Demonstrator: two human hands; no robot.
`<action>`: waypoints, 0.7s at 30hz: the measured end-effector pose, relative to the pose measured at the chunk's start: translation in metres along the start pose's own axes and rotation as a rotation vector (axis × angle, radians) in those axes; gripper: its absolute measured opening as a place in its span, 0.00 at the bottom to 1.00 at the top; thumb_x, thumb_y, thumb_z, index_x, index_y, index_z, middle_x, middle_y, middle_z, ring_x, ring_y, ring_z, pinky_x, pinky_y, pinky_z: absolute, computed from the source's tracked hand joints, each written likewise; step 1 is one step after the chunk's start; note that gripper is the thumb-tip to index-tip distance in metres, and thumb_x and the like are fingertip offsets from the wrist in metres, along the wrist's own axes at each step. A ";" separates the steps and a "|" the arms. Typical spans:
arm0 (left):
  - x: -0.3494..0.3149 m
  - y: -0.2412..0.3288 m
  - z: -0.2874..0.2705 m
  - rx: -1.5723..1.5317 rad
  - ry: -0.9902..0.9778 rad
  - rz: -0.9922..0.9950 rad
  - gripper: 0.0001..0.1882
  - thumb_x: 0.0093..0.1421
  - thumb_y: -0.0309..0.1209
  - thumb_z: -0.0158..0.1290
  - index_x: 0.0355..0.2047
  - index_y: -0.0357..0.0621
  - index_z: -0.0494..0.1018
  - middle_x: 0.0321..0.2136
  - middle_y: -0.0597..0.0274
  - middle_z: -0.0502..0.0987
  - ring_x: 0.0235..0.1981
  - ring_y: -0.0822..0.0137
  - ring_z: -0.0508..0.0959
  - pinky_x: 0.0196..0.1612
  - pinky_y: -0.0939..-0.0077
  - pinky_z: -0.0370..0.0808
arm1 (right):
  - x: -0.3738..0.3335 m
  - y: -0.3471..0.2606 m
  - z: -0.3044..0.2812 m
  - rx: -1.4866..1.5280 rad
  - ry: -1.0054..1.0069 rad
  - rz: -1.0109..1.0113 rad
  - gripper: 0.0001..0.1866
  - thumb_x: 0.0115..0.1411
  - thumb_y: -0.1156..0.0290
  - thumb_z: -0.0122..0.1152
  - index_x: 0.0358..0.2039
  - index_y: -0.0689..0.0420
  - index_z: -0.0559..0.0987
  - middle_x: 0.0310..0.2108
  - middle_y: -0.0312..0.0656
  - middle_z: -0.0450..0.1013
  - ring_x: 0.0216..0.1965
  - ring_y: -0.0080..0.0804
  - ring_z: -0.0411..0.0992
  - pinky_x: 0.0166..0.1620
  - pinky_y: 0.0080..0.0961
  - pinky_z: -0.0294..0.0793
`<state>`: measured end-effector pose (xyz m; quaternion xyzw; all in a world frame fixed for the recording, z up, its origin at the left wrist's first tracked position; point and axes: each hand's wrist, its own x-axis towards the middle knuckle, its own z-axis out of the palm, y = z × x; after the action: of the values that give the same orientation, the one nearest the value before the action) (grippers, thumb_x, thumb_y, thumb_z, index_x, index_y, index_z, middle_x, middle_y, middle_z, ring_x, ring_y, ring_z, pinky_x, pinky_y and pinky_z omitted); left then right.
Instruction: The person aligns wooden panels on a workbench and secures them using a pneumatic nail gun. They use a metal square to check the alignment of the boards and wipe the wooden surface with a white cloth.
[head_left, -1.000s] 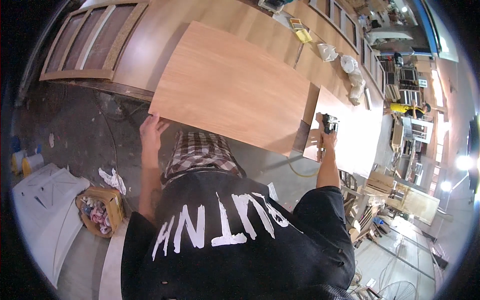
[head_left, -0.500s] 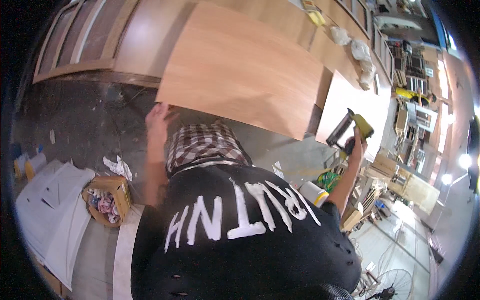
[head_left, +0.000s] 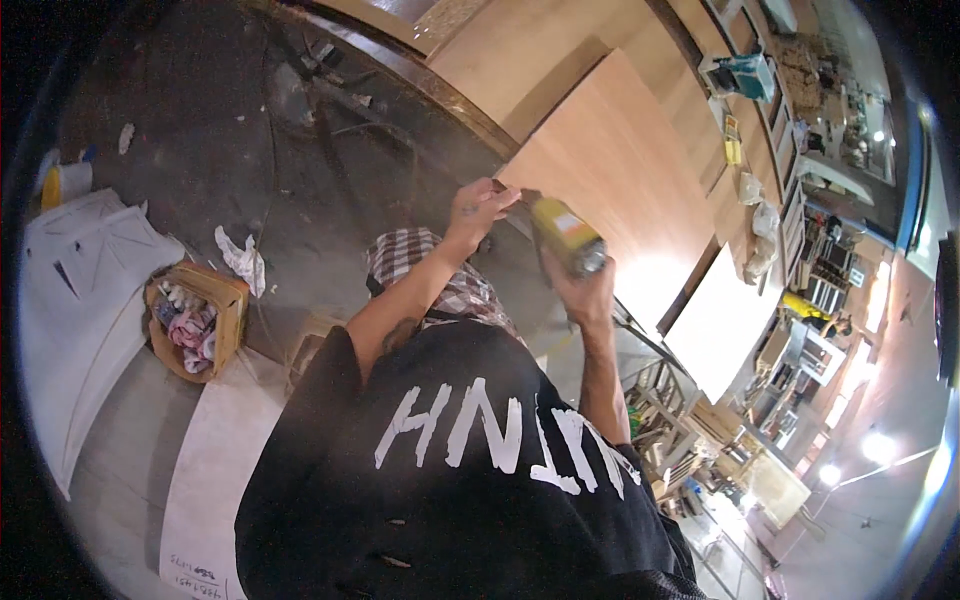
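My right hand (head_left: 588,292) is wrapped round the handle of a yellow and black nail gun (head_left: 570,236), whose body is held over the near left corner of a reddish-brown plywood panel (head_left: 635,160). At that same corner is my left hand (head_left: 478,212), its fingers pressed together on the panel's edge close to the tool's nose. The nose and the exact finger contact are partly hidden and blurred. The panel lies on a larger pale wood surface (head_left: 520,62).
A white sheet (head_left: 718,325) lies to the right of the panel. Plastic bags (head_left: 765,222) and a yellow item (head_left: 733,142) rest farther back. At left are a cardboard box (head_left: 232,300) of rags, a crumpled white cloth (head_left: 240,262) and a large white covering (head_left: 95,285).
My view has turned left. The nail gun has moved from the right side to the panel's near left corner, and my left hand has closed on that corner.
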<state>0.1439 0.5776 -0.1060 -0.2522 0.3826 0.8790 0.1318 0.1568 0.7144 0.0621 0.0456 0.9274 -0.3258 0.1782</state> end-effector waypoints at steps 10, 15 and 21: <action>0.016 -0.025 -0.007 -0.076 -0.068 0.112 0.09 0.58 0.23 0.48 0.38 0.37 0.74 0.28 0.69 0.76 0.29 0.79 0.73 0.32 0.85 0.68 | 0.020 -0.005 0.046 -0.391 0.062 -0.377 0.21 0.43 0.73 0.65 0.42 0.56 0.76 0.27 0.53 0.75 0.30 0.52 0.75 0.32 0.37 0.75; 0.018 -0.030 -0.008 -0.107 -0.062 0.130 0.10 0.58 0.23 0.47 0.38 0.37 0.75 0.30 0.67 0.78 0.30 0.79 0.73 0.32 0.85 0.68 | 0.020 -0.010 0.044 -0.414 0.045 -0.383 0.23 0.42 0.75 0.65 0.43 0.56 0.76 0.27 0.52 0.75 0.30 0.51 0.75 0.32 0.36 0.75; 0.011 -0.020 -0.007 -0.045 -0.108 0.169 0.12 0.60 0.19 0.45 0.42 0.37 0.73 0.32 0.67 0.77 0.33 0.78 0.75 0.37 0.85 0.71 | 0.023 -0.006 0.038 -0.428 -0.005 -0.325 0.23 0.42 0.74 0.65 0.43 0.57 0.76 0.27 0.52 0.75 0.30 0.50 0.76 0.32 0.36 0.75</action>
<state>0.1454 0.5867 -0.1280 -0.1741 0.3752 0.9076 0.0720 0.1455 0.6854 0.0296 -0.1434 0.9699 -0.1465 0.1313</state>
